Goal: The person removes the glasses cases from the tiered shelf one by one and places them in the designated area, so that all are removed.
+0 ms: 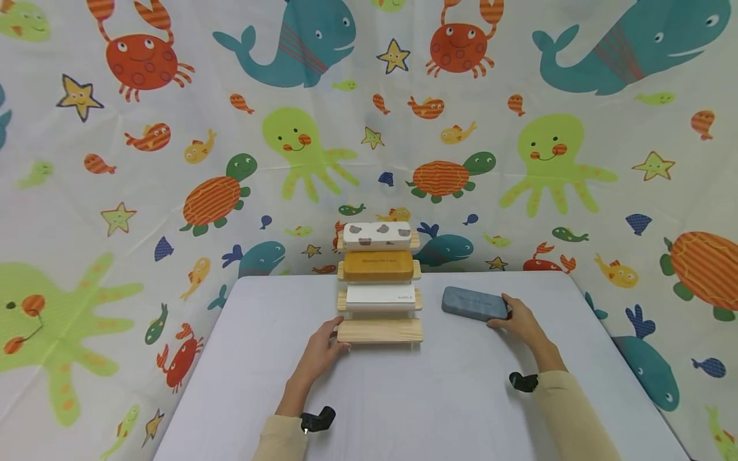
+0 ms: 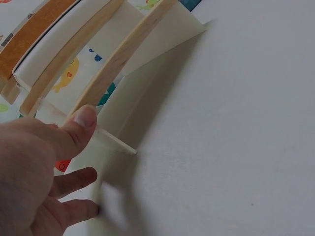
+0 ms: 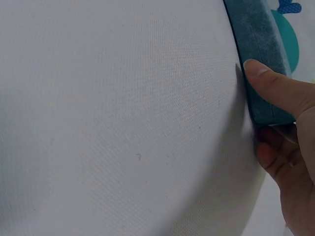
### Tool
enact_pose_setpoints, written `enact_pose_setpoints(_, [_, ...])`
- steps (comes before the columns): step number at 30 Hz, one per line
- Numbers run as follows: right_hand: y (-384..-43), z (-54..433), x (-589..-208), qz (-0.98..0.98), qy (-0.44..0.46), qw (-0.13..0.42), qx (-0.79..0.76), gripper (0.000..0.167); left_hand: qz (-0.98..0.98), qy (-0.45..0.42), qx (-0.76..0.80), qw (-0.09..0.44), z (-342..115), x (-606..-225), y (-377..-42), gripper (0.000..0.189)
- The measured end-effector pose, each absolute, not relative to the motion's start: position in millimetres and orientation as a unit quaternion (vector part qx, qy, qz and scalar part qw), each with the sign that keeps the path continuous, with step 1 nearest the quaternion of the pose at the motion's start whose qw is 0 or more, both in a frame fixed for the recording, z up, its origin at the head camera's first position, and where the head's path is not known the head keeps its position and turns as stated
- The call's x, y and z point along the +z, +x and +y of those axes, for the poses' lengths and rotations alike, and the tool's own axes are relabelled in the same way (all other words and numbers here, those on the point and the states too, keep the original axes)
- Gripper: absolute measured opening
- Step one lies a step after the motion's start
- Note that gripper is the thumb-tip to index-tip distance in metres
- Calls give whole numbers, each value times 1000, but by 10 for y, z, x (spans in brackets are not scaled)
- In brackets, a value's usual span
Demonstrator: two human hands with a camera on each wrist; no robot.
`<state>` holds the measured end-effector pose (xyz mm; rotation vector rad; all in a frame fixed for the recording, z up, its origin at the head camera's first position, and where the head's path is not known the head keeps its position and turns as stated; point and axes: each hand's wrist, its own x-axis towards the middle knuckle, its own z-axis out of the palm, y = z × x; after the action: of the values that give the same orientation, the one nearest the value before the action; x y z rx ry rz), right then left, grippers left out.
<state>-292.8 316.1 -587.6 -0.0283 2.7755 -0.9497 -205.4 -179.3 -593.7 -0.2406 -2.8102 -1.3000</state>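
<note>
A white cloth backdrop (image 1: 496,160) printed with whales, crabs and octopuses rises behind the far edge of the white table (image 1: 438,397). Mid-table I have a stepped wooden rack (image 1: 380,331), its tiers climbing toward the far side. On it, from far to near, sit a white case with brown patches (image 1: 377,235), a mustard case (image 1: 378,266) with dark lettering, and a white case (image 1: 380,296) with small print at its right. The rack stands between the two hands, just left of the blue-grey glasses case (image 1: 473,304).

That case is on the right of the table, slanting, its left end slightly farther off. I read a mottled, leather-like surface, rounded corners and faint lettering on top; I cannot tell whether its right end touches the tabletop.

The right hand (image 1: 521,320) pinches that end, thumb on the near side, other fingers curled around the end. The left hand (image 1: 319,352) pinches the left end of the rack's nearest slat, thumb on the wood, its two lower fingers spread apart beneath.
</note>
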Motion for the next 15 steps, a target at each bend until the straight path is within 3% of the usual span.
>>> enact_pose_setpoints(15, [-2918,3145,-5871,949,-11,103,-297,109,-907,-64,-416,6,-1771,-5928,-2046,67])
